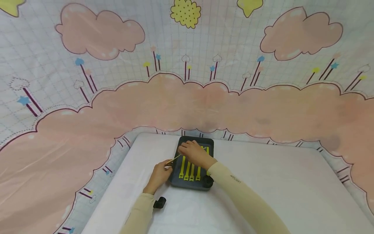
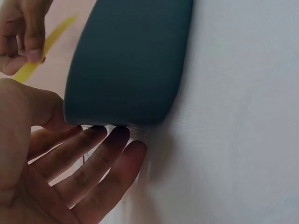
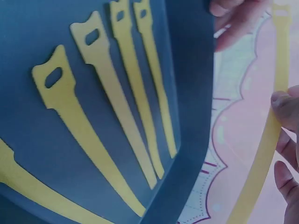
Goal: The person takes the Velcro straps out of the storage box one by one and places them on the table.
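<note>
At the right of the right wrist view, the right hand [image 1: 195,152] pinches a yellow hook-and-loop cable tie [image 3: 264,151], probably light, limp and best held near its slotted head [image 3: 281,18], while the left hand [image 1: 160,175] grips the tray [image 1: 190,186].

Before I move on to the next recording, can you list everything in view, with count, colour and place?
Printed backdrop: 1, white with pink clouds, behind the work
Table: 1, white, in front of the backdrop
Tray: 1, dark blue-grey, near the table's far edge
Slotted straps: 5, yellow, side by side in the tray
Held strap: 1, yellow, pinched by the right hand
Small devices, apparently wrist cameras: 2, black, one by each wrist
Sleeves: 2, beige, on both forearms
Hands: 2, bare; left hand gripping the tray's left side, right above the tray
</note>
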The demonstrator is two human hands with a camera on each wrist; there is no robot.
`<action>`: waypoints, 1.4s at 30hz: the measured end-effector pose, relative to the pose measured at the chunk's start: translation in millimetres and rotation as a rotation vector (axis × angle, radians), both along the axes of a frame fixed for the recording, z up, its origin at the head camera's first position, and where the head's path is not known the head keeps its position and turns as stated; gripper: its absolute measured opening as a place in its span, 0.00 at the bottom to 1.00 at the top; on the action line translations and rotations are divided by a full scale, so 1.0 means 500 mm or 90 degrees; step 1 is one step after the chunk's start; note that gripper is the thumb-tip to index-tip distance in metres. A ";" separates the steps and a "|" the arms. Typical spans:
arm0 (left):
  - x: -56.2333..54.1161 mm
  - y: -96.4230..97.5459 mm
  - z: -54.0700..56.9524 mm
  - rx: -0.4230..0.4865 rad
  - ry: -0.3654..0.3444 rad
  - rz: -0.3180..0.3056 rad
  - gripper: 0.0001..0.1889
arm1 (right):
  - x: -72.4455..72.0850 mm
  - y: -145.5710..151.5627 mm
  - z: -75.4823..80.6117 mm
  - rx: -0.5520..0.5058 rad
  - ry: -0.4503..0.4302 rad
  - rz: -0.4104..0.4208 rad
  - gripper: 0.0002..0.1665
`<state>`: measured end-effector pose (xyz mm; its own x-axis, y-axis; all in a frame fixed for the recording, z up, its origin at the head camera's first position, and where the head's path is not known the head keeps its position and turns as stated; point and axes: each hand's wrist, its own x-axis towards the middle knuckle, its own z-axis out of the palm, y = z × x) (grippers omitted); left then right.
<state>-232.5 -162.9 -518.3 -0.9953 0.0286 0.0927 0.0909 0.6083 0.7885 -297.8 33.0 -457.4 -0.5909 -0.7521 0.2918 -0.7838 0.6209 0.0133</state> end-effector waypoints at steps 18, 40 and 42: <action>0.000 -0.017 -0.002 0.007 -0.017 -0.006 0.20 | 0.007 0.024 0.030 -0.180 -0.075 -0.022 0.13; -0.001 -0.007 -0.001 0.002 -0.012 -0.002 0.20 | 0.022 0.034 0.030 -0.196 -0.054 -0.042 0.10; -0.001 -0.007 0.000 0.001 -0.013 -0.005 0.20 | 0.021 0.039 0.030 -0.210 -0.062 -0.051 0.10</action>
<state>-233.1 -166.5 -518.2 -0.9967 0.0367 0.0721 0.0795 0.6066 0.7910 -287.2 52.7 -442.2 -0.6815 -0.5768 0.4504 -0.7199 0.6392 -0.2705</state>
